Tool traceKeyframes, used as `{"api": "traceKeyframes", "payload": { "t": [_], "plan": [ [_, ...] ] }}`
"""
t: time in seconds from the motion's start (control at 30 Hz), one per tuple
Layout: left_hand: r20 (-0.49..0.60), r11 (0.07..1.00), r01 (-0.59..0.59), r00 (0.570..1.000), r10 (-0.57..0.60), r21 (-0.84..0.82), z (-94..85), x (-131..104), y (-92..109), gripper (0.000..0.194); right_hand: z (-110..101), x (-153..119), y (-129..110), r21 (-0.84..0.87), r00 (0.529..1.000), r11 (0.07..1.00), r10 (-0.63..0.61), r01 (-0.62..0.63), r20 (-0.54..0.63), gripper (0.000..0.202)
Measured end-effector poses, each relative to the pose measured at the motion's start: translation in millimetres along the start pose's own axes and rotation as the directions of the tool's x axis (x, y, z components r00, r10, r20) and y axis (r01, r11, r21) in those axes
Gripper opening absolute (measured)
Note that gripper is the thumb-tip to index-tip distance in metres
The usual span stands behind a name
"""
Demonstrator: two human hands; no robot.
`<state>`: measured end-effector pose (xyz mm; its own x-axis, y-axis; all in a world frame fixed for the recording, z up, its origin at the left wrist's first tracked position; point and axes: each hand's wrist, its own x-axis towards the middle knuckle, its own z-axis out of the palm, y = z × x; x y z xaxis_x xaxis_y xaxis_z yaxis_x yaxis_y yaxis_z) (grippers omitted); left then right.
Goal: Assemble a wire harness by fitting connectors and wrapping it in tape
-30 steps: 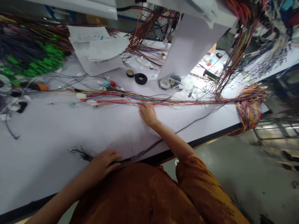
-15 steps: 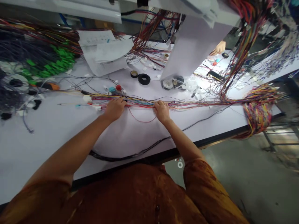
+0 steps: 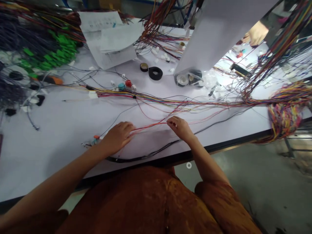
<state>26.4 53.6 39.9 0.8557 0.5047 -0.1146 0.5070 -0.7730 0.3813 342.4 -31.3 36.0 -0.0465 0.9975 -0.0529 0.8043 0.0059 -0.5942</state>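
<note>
A few thin red wires (image 3: pixel 149 125) stretch between my two hands, held off the main bundle near the table's front. My left hand (image 3: pixel 117 138) is closed round their left part; connector ends, one of them orange (image 3: pixel 96 136), stick out beyond its wrist. The fingers of my right hand (image 3: pixel 179 127) pinch the same wires farther right. Behind both hands runs the long wire bundle (image 3: pixel 156 98), mostly yellow, red and dark strands, with a black band round it. A loose red loop hangs from that bundle between my hands.
Black tape rolls (image 3: pixel 155 73) lie behind the bundle, beside red and teal connectors (image 3: pixel 128 83). Paper sheets (image 3: pixel 107 39) and green-tipped wires (image 3: pixel 58 52) are at the back left. A black cable (image 3: pixel 136 159) runs along the front edge. Another person's hand (image 3: pixel 258 33) works at the back right.
Both hands have moved from the main bundle towards the table's front, bringing the red wires with them. My view has shifted, and the other person's hand has moved too.
</note>
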Motion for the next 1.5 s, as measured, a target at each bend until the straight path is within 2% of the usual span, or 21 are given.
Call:
{"api": "traceKeyframes", "payload": {
  "t": [0.07, 0.17, 0.23, 0.33, 0.43, 0.53, 0.6, 0.7, 0.8, 0.87, 0.97, 1.17, 1.33, 1.43, 1.5],
  "plan": [
    [-0.089, 0.997, 0.036, 0.996, -0.03, 0.063, 11.4, 5.5, 2.2, 0.037, 1.3, 4.4, -3.5, 0.02, 1.0, 1.0, -0.021, 0.021, 0.022, 0.009],
    [-0.037, 0.997, 0.01, 0.999, -0.007, 0.081, 20.9, 11.1, 2.6, 0.032, 1.9, 8.5, -7.9, 0.017, 0.993, 0.999, -0.053, 0.051, 0.107, 0.011],
    [-0.023, 1.0, -0.021, 1.0, 0.021, 0.009, 23.7, 8.5, 0.3, 0.035, 3.3, 7.4, -7.0, 0.045, 0.991, 0.998, -0.058, 0.053, 0.124, 0.016],
    [-0.06, 0.984, -0.03, 0.998, 0.019, -0.175, 23.3, -0.8, -5.0, 0.039, 6.4, 3.5, -1.8, 0.016, 0.992, 0.998, -0.057, 0.055, 0.115, 0.033],
    [-0.009, 0.945, -0.019, 1.0, 0.017, -0.326, 17.4, -5.7, -10.7, 0.033, 7.0, 2.6, 0.6, -0.125, 0.988, 0.989, -0.06, 0.078, 0.14, 0.021],
    [0.05, 0.92, -0.022, 0.998, 0.045, -0.392, 8.2, 2.7, -14.4, 0.029, 3.5, 5.4, -2.4, -0.182, 0.99, 0.977, -0.095, 0.112, 0.1, 0.01],
    [-0.007, 0.932, -0.034, 0.999, 0.033, -0.362, 3.0, 17.4, -14.2, 0.034, 0.2, 7.8, -5.8, -0.168, 0.988, 0.974, -0.143, 0.152, 0.062, 0.011],
    [-0.171, 0.987, -0.031, 0.985, 0.004, -0.157, -0.7, 51.5, -12.5, 0.038, -3.1, 9.7, -10.4, -0.119, 0.98, 0.972, -0.201, 0.201, 0.017, 0.013],
    [-0.18, 0.999, -0.026, 0.983, 0.031, 0.032, 0.2, 91.7, -18.3, 0.033, -3.5, 7.1, -13.4, -0.145, 0.982, 0.971, -0.19, 0.188, -0.002, 0.012],
    [-0.163, 0.997, 0.008, 0.987, 0.005, 0.082, 1.1, 116.0, -29.8, 0.031, -3.7, 1.8, -15.3, -0.209, 0.986, 0.964, -0.164, 0.166, 0.028, 0.013],
    [-0.2, 0.992, 0.102, 0.976, -0.085, 0.078, 0.3, 145.3, -55.5, 0.036, -7.7, -10.6, -20.4, -0.315, 0.986, 0.934, -0.154, 0.167, 0.067, 0.02],
    [-0.318, 0.973, 0.227, 0.926, -0.202, 0.042, -10.2, 189.8, -100.8, 0.044, -14.4, -30.0, -37.7, -0.435, 0.977, 0.899, -0.135, 0.05, -0.165, 0.046],
    [-0.364, 0.991, 0.117, 0.928, -0.086, 0.064, -34.4, 201.0, -106.8, 0.068, 16.2, -17.8, -39.3, -0.427, 0.995, 0.9, -0.097, 0.083, -0.01, 0.056],
    [-0.403, 0.987, 0.1, 0.914, -0.041, 0.127, -53.5, 190.0, -95.1, 0.054, 28.3, -1.5, -40.8, -0.317, 0.989, 0.939, -0.103, 0.133, 0.111, 0.055],
    [-0.423, 0.981, 0.1, 0.906, -0.019, 0.169, -64.9, 176.8, -81.6, 0.037, 23.5, 12.3, -42.1, -0.138, 0.944, 0.953, -0.232, 0.269, 0.236, 0.059]
  ]
}}
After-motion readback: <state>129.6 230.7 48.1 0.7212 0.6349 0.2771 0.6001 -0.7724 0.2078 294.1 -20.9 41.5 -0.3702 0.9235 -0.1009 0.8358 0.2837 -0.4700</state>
